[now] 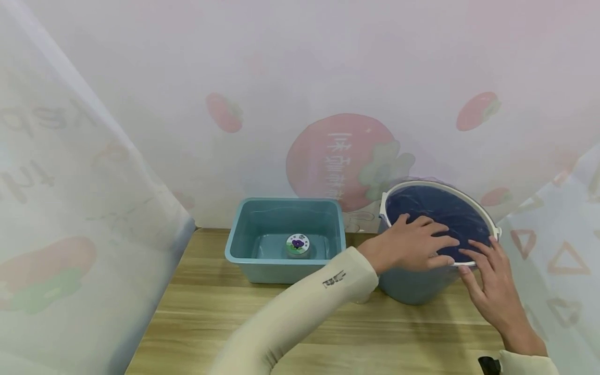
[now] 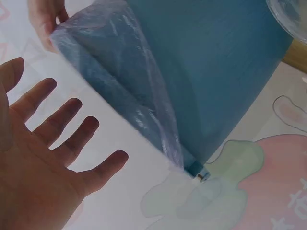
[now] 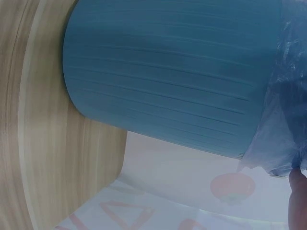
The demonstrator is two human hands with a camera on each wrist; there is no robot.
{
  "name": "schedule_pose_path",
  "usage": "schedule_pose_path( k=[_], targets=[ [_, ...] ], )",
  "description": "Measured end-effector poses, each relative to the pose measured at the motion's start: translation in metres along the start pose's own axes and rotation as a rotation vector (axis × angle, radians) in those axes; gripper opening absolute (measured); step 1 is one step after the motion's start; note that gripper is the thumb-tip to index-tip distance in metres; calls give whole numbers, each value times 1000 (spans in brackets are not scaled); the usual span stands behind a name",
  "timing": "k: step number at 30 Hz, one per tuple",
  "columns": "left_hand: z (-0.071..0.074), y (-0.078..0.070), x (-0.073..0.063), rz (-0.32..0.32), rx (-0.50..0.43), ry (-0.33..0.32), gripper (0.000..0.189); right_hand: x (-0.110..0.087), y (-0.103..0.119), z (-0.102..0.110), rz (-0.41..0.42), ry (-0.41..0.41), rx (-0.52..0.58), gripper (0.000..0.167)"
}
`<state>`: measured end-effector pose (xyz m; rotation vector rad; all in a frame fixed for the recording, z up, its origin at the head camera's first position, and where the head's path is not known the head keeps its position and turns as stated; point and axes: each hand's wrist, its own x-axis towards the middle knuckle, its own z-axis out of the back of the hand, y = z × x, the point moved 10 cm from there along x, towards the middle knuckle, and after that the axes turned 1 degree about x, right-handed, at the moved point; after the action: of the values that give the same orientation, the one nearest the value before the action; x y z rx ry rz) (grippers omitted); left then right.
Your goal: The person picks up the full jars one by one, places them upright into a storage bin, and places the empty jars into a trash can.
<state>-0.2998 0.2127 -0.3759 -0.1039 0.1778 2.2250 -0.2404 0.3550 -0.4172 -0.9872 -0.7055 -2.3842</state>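
A blue bucket (image 1: 412,289) with a white rim stands at the right, lined with a thin translucent plastic bag (image 2: 103,62) folded over its edge. My left hand (image 1: 417,245) is over the bucket's near side, fingers spread; in the left wrist view it holds nothing. At the near right of the rim, my right hand (image 1: 492,286) has its fingers over the edge and its thumb outside, pinching the bag. Only part of the right hand (image 3: 298,199) shows in the right wrist view, touching the bag. The bucket's bottom inside is hidden.
Left of the bucket, a teal rectangular basin (image 1: 286,273) holds a round tub (image 1: 298,246) with a purple-printed lid. A pale object (image 1: 363,299) is mostly hidden behind the left sleeve. Printed white sheets (image 1: 262,78) enclose the wooden table (image 1: 197,317).
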Motion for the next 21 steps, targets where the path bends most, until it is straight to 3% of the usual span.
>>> schedule_pose_path(
  k=[13, 19, 21],
  targets=[
    [4, -19, -48, -77, 125, -122, 61, -1, 1, 4, 29, -23, -7, 62],
    [-4, -25, -70, -123, 130, -224, 60, -1, 1, 8, 33, -28, -7, 66],
    [-10, -25, -75, -128, 125, -230, 59, 0, 1, 9, 32, -31, -6, 69]
  ],
)
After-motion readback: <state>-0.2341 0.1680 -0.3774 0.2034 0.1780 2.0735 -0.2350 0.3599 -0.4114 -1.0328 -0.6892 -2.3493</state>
